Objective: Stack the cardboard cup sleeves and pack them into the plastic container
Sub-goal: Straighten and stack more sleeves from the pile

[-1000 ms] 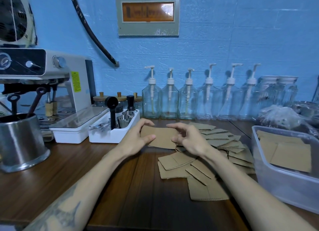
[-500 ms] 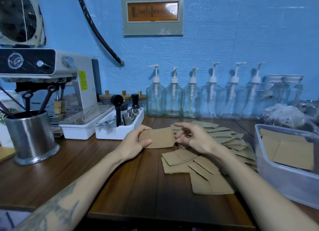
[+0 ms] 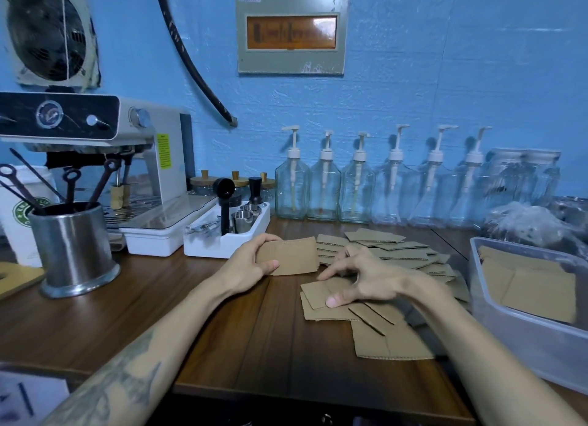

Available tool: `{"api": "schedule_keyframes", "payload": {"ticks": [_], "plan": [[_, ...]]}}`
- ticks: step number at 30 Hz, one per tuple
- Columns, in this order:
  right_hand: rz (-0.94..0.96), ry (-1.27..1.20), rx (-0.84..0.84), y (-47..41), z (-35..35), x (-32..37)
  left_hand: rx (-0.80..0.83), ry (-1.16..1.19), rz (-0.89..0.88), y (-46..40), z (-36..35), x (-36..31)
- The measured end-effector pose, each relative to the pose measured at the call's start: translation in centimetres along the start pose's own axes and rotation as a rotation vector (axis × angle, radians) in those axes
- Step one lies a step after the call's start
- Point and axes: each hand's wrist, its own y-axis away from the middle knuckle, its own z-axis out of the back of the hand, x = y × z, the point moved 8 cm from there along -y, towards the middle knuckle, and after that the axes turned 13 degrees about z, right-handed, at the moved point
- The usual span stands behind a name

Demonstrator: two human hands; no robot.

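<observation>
My left hand (image 3: 251, 265) grips a small stack of flat cardboard cup sleeves (image 3: 291, 256) by its left end, holding it just above the wooden counter. My right hand (image 3: 359, 277) hovers over the loose sleeves (image 3: 337, 301) spread on the counter, fingers bent, thumb and fingertips touching the nearest one. Several more sleeves (image 3: 397, 250) fan out behind it. The clear plastic container (image 3: 521, 327) stands at the right with some sleeves lying flat inside.
A white tray (image 3: 222, 239) with metal cups and a black tamper stands behind my left hand. An espresso machine (image 3: 95, 139) and a steel utensil pot (image 3: 71, 250) occupy the left. Glass pump bottles (image 3: 356, 193) line the back wall.
My right hand has let go of the held stack and dropped toward the loose sleeves on the counter. My left hand keeps the stack, and the view has shifted slightly.
</observation>
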Motion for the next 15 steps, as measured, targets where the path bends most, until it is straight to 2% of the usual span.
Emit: {"api": "schedule_keyframes", "payload": {"ticks": [8,12,15], "plan": [[0.032,0.072,-0.231,-0.6,1.0,1.1,0.031,-0.007,-0.005,-0.1,-0.4,0.0],[0.116,-0.221,-0.350,-0.7,2.0,1.9,0.035,0.001,-0.013,-0.1,-0.4,-0.1],[0.130,-0.309,-0.443,-0.1,3.4,1.4,0.041,0.000,-0.015,-0.1,-0.5,-0.1]]}}
